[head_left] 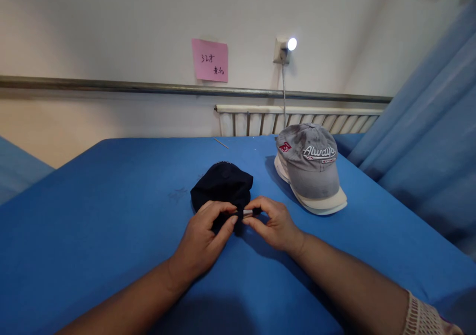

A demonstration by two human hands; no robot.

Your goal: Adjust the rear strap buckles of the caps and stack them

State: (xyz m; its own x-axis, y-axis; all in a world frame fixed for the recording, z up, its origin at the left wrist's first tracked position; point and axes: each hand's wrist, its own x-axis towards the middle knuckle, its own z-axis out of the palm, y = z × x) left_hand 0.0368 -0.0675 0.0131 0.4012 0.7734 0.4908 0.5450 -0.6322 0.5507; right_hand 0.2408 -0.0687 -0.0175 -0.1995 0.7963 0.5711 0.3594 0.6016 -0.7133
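I am observing a black cap (223, 184) lying mid-frame on the blue table (111, 216). The left hand (203, 233) is pinching its dark strap (240, 215), the right hand (278, 226) a silvery clasp (248, 213). Clasp work is seemingly occurring, calling next for steady pinching.

"Always" on grey cap (310, 169); note (210, 60): "32"

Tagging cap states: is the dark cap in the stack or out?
Out: the dark cap lies left of the cap stack, with bare blue cloth showing between them.
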